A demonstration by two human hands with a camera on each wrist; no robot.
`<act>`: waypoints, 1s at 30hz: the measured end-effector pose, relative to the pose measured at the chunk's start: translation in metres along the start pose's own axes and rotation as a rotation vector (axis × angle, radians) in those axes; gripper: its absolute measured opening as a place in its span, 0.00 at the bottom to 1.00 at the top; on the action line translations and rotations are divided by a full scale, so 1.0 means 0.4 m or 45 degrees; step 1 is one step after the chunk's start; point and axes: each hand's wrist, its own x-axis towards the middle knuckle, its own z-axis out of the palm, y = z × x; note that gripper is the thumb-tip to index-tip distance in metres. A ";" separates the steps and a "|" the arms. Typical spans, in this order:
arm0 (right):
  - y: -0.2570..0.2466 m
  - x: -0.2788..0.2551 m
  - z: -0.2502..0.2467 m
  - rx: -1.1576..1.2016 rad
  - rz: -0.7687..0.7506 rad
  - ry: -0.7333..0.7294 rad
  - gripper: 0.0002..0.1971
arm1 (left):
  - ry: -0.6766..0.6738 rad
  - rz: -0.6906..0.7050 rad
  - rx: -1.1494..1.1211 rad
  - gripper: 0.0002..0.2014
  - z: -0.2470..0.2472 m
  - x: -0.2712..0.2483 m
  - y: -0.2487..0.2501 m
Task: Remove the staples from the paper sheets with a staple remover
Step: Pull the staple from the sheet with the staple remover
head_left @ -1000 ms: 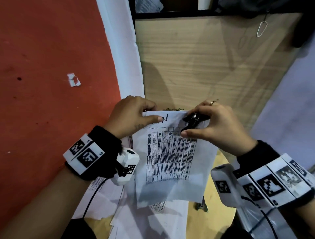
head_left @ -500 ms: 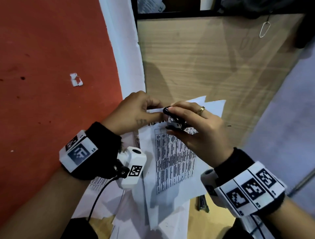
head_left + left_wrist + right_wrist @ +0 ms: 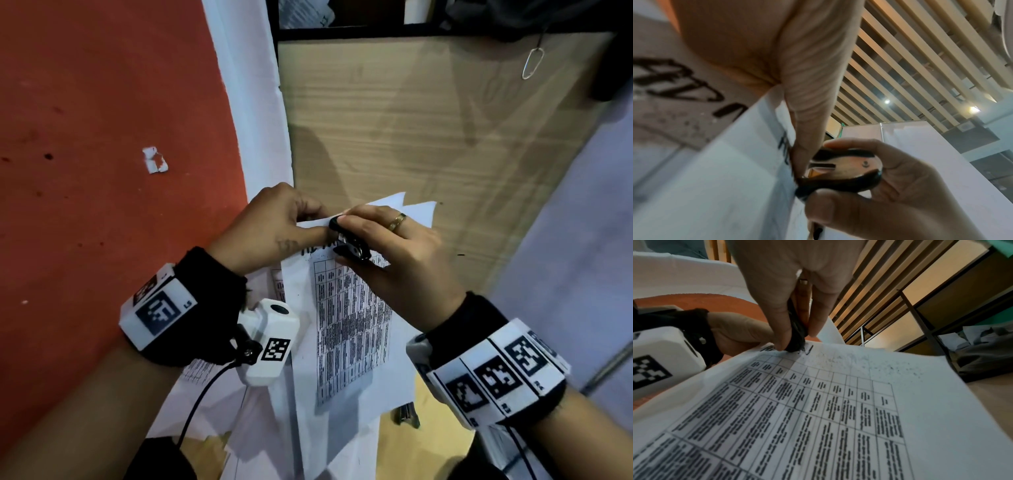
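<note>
A wooden desk (image 3: 428, 130) is filling the upper right of the head view, with a red floor (image 3: 102, 120) taking up the left and loose papers (image 3: 239, 428) being spread along the bottom. A stapled sheaf (image 3: 346, 329), printed with a table, is being held up at the centre of the frame, its long axis running from the hands down toward the bottom edge.

The top corner of the sheaf is being pinched by the left hand (image 3: 277, 226), thumb on the printed face and the other fingers curled behind. The remover (image 3: 351, 245) is being gripped by the right hand (image 3: 394, 260), thumb below and fingers over the top, so that both hands are meeting at that one corner at centre frame. In the left wrist view the remover (image 3: 840, 170) is seen with its metal body pointing left into the paper edge, just beside the left thumb (image 3: 809, 129). The staple itself is hidden, and whether the claws are already under it cannot be told.

The coming pull is judged to turn on this: the staple is likely lying at the held corner, directly left of the remover tip, with the right hand nearer it. Tearing is a risk if the corner is not being kept taut.
</note>
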 end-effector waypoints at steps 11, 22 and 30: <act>0.012 -0.004 0.001 -0.067 -0.082 -0.034 0.12 | -0.134 -0.076 -0.199 0.14 0.000 -0.007 0.000; 0.013 0.009 0.002 -0.005 -0.059 -0.023 0.10 | -0.192 -0.090 -0.286 0.03 -0.006 -0.007 0.001; 0.015 0.006 0.002 0.282 0.108 0.021 0.12 | -0.160 -0.087 -0.520 0.12 0.005 -0.010 -0.003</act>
